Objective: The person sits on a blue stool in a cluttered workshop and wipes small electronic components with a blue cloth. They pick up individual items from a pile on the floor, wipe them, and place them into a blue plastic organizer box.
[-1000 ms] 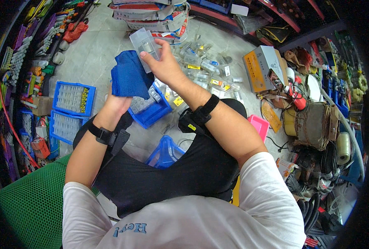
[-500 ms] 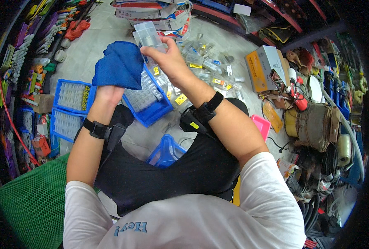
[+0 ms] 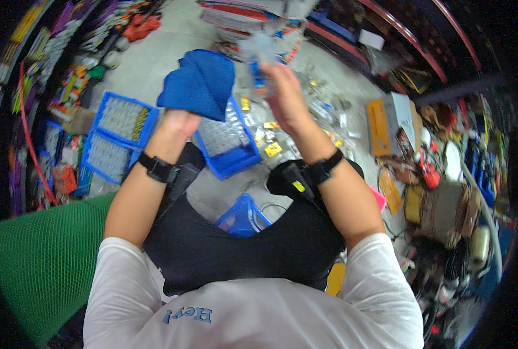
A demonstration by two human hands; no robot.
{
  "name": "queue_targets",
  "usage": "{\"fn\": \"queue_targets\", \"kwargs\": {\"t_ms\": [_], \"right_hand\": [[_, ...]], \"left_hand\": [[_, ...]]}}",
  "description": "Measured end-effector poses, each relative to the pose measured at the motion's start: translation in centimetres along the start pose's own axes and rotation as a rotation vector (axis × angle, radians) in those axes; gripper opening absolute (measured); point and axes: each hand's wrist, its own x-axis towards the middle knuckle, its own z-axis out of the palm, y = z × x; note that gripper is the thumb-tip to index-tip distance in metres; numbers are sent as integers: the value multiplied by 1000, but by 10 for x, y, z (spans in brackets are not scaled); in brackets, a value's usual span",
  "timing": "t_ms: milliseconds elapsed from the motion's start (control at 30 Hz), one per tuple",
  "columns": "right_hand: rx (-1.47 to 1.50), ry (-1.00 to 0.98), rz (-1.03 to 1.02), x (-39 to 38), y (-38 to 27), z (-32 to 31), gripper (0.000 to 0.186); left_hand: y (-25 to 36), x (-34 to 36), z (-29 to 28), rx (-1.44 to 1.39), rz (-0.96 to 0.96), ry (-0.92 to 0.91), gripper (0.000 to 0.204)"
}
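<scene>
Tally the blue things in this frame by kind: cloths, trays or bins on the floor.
Blue cloth, held in the left hand: 1
Blue trays of small clear packs: 3, two at left, one in the middle
Blue bin by the knees: 1
Total: 5

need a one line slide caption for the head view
Seated person's left hand holds a blue cloth while the right hand lifts a clear plastic box above a blue tray.
</scene>
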Motion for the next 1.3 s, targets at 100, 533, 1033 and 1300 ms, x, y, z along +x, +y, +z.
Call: {"fn": "queue_targets", "kwargs": {"t_ms": [100,533,1033,1300], "right_hand": [[184,12,29,6,-10,-21,29],[375,279,-134,1,-63,-21,40],[-900,-192,210,93,-95,-90,43],[-1248,-528,516,149,111,-78,55]], "left_hand": [[12,5,2,-67,44,-2,39],[65,6,-2,-182,377,291,43],[56,25,-18,-248,277,137,35],[52,36,2,1070,489,28,8]]}}
